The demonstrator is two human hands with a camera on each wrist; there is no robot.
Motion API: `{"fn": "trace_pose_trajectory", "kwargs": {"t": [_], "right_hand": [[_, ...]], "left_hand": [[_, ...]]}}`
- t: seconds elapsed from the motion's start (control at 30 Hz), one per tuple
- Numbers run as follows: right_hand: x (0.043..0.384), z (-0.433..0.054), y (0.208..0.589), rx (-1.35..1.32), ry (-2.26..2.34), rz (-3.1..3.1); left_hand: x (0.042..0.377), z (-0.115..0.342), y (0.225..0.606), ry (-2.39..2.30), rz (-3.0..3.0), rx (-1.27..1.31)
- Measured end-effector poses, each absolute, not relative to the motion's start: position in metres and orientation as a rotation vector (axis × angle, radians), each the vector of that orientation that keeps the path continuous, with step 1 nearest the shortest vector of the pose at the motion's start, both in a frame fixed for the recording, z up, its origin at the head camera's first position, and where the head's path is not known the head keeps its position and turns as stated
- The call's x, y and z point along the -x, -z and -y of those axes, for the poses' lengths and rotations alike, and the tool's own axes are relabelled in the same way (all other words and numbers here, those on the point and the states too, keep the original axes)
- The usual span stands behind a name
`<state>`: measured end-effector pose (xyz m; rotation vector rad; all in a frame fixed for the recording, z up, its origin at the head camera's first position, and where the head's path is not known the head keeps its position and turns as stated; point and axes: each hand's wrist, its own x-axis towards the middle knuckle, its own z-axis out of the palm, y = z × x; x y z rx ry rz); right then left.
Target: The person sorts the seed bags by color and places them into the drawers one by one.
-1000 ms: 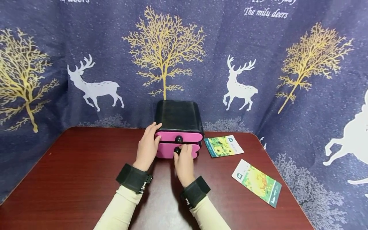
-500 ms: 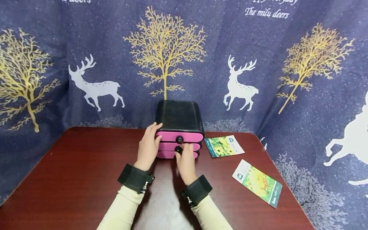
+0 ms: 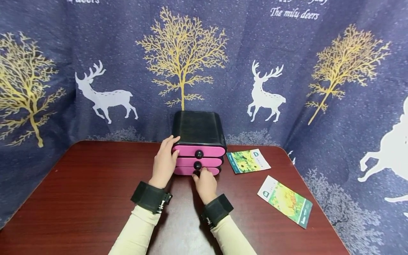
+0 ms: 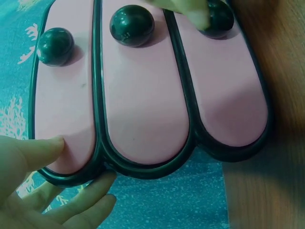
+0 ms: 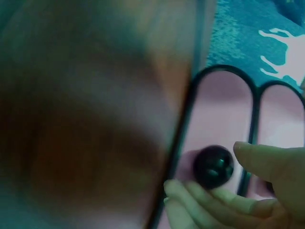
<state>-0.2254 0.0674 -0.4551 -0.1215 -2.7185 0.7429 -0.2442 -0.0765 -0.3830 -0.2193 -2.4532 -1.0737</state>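
Note:
A small black drawer cabinet (image 3: 199, 127) with three pink drawer fronts stands at the back of the table. Each front bears a round black knob, the top knob (image 3: 199, 154) and middle knob (image 3: 197, 165) showing fully in the head view. My left hand (image 3: 163, 164) rests on the cabinet's left side, thumb on the top drawer front (image 4: 64, 109) and fingers straight along the casing. At the bottom knob (image 5: 213, 167) is my right hand (image 3: 205, 184), its fingers beside the knob and its thumb a little apart from it. All three drawers look pushed in.
Two seed packets with flower pictures lie right of the cabinet: a yellow-flowered packet (image 3: 248, 161) beside it and an orange-flowered packet (image 3: 285, 202) nearer the right edge. Behind the reddish-brown table (image 3: 95, 198) hangs a blue cloth (image 3: 204, 71) with deer and trees.
The middle drawer has gone back into the cabinet, uncovering the bottom drawer front. My right hand has moved down from the middle knob to the bottom knob. The left hand has stayed in place.

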Motion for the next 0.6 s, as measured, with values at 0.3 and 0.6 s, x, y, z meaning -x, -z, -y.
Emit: {"fn": "trace_pose_trajectory", "kwargs": {"t": [0.3, 0.6], "right_hand": [[0.23, -0.067, 0.453, 0.138, -0.706, 2.813], [0.203, -0.071, 0.447, 0.072, -0.689, 2.926]], "left_hand": [[0.244, 0.075, 0.382, 1.073, 2.446, 0.227], [0.242, 0.075, 0.381, 1.071, 2.452, 0.216]]}}
